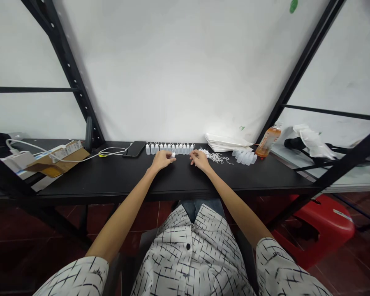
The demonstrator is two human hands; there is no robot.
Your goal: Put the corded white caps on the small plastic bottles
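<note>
My left hand (162, 160) pinches a small white bottle (173, 155) in front of a row of similar bottles (181, 149) along the back of the black table. To its right, my right hand (200, 159) hovers near the row's right end, its fingers curled; whether something small is between them is too small to tell. Beside my right hand lies a pile of white caps with thin strings (217, 157). Farther right, several translucent bottles without caps (245, 157) lie in a group.
A phone (135, 149) and white cable (114, 151) lie left of the row. An open cardboard box (61, 158) sits at far left. White papers (226, 142) rest at the back, near an orange bottle (268, 141). Black shelf posts flank the table; a red stool (323, 226) stands right.
</note>
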